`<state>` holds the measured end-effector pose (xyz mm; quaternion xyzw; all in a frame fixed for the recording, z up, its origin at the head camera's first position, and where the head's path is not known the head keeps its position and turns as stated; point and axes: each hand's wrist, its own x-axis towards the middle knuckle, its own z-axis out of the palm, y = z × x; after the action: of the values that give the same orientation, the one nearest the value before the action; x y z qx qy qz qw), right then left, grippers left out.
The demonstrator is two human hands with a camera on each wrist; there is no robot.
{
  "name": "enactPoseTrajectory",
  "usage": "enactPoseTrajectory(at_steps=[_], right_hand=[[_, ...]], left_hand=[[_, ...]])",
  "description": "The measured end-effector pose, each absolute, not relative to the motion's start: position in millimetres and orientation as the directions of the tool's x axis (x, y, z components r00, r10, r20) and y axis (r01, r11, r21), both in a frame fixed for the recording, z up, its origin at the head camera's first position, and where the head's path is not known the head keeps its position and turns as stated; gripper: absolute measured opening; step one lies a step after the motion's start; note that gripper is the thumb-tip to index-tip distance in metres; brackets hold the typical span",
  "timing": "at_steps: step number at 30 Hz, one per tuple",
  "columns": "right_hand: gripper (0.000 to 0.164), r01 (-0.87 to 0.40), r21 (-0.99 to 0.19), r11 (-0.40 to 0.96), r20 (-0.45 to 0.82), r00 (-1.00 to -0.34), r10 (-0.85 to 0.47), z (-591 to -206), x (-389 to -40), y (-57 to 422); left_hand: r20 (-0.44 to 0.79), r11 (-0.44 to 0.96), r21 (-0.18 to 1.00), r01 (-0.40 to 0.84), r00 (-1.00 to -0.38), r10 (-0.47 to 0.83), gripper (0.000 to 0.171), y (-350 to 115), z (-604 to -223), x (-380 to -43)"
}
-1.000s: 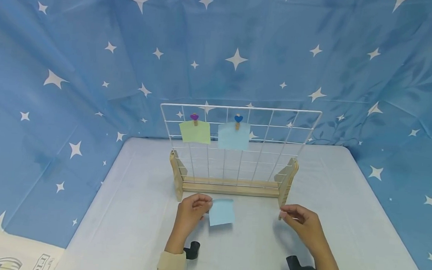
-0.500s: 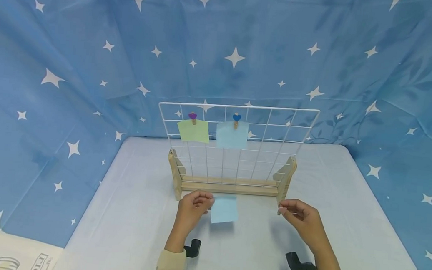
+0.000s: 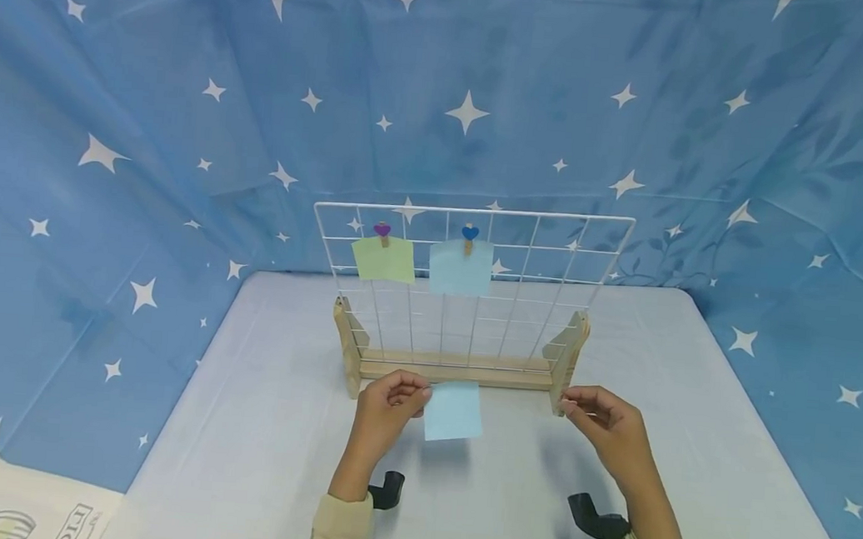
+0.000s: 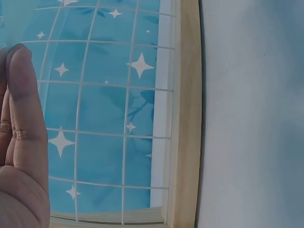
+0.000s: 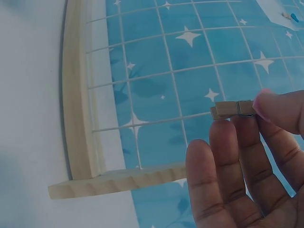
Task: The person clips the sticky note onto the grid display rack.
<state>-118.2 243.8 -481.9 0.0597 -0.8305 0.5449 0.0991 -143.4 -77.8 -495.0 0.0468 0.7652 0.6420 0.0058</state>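
My left hand (image 3: 384, 416) pinches a light blue paper note (image 3: 454, 411) by its left edge, in front of the rack's wooden base (image 3: 462, 376). In the left wrist view its thumb (image 4: 26, 109) presses at the paper's edge. My right hand (image 3: 611, 432) pinches a small wooden clothespin (image 5: 228, 109) between thumb and fingers, near the rack's right foot. The white wire grid rack (image 3: 518, 213) stands upright behind both hands. On it hang a green note (image 3: 384, 259) under a purple heart clip (image 3: 382, 229) and a blue note (image 3: 461, 272) under a blue heart clip (image 3: 469, 233).
A white-covered table (image 3: 275, 459) lies beneath the rack and hands. Behind it hangs a blue curtain (image 3: 521, 67) with white stars. A cream printed cloth (image 3: 39, 509) shows at the lower left. Black curved pieces (image 3: 594, 519) sit at both wrists.
Both hands have moved slightly forward toward the rack. The held blue note has risen, coming to overlap the lower edge of the wooden base, and its face is turned up flatter.
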Motion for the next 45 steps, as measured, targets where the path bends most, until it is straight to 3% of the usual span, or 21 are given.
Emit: enactPoseTrajectory(at_steps=[18,25,45], right_hand=[[0.022,-0.225,-0.903,0.365,0.247,-0.969,0.012,-461.2,-123.2,244.6],[0.020,-0.226,-0.904,0.363,0.246,-0.969,0.011,-456.4,-125.5,247.0],[0.017,-0.337,-0.866,0.370,0.359,-0.933,-0.012,-437.5,-133.3,243.7]], left_hand=[[0.098,0.142,0.984,0.110,-0.991,0.090,0.009,-68.0,-470.3,-147.4],[0.086,0.144,0.985,0.099,-0.992,0.092,0.008,-60.0,-429.5,-136.4],[0.132,0.068,0.988,0.137,-0.988,0.077,0.007,-55.0,-421.9,-147.2]])
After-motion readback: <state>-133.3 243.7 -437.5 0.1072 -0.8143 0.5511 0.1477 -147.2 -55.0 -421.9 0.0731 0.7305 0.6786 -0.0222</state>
